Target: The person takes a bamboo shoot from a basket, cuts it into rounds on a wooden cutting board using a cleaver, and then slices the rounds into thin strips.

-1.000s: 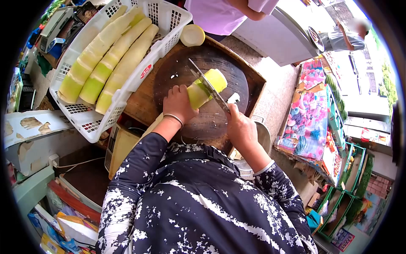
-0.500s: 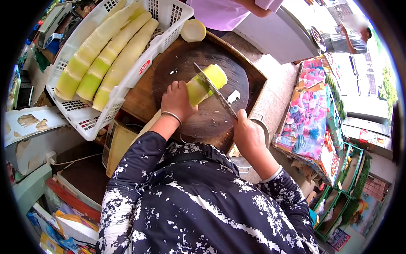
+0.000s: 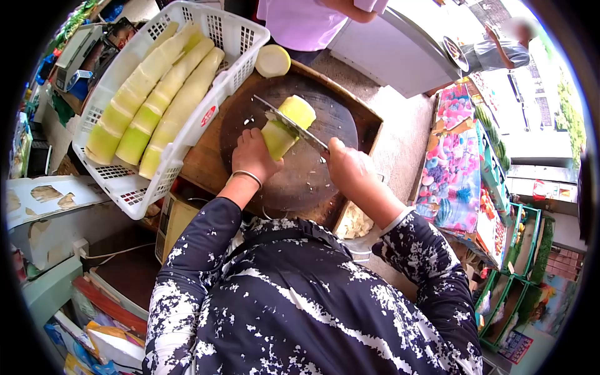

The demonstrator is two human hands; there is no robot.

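Note:
A thick, pale-green piece of bamboo shoot [image 3: 298,111] lies tilted on a dark round chopping board [image 3: 306,178]. My left hand [image 3: 255,154], with a bangle at the wrist, grips its near end, fingers wrapped around the side. Across the middle of the piece runs the long blade of a knife [image 3: 303,132], its tip pointing to the far left. My right hand [image 3: 355,167] is closed around the knife's handle, which the fingers hide. Small white scraps dot the board near the blade tip.
A white plastic basket [image 3: 164,181] with several long peeled shoots stands left of the board. Beyond the board sits a round cut piece [image 3: 273,60]. White peelings [image 3: 354,222] fill a container under my right forearm. A person in lilac [image 3: 300,25] stands across; another is far right.
The knife and my right hand have shifted left along the blade's line, across the bamboo shoot. The container of peelings shows more now. My left hand keeps its grip while the view shifts slightly.

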